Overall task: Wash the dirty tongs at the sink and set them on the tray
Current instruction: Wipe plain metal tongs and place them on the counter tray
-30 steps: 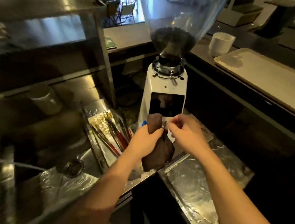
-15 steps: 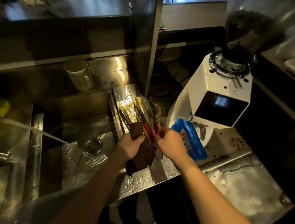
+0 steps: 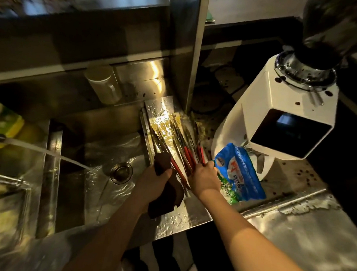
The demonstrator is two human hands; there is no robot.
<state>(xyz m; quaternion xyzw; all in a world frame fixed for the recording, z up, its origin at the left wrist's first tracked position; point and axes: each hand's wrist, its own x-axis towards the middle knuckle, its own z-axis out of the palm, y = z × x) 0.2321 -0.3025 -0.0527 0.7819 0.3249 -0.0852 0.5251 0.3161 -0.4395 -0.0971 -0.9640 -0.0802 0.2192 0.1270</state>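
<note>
Several metal tongs (image 3: 179, 143) with red handles lie fanned out on the wet steel drainboard (image 3: 182, 215) right of the sink (image 3: 111, 144). My right hand (image 3: 205, 176) is closed around the red handle ends of some of them. My left hand (image 3: 156, 180) grips a dark brown cloth (image 3: 166, 198) beside the tongs, at the sink's right edge. Water runs in a stream (image 3: 50, 153) from the left into the basin near the drain (image 3: 121, 172).
A white coffee grinder (image 3: 284, 123) stands at the right, with a blue plastic packet (image 3: 240, 175) leaning at its base. A pale cup (image 3: 103, 87) sits behind the sink. A yellow-green bottle (image 3: 4, 125) is at the far left. Steel counter (image 3: 304, 229) extends right.
The view swung left from the grinder to the sink. Both hands moved from in front of the grinder down to the tongs, and my right hand has closed on the handles.
</note>
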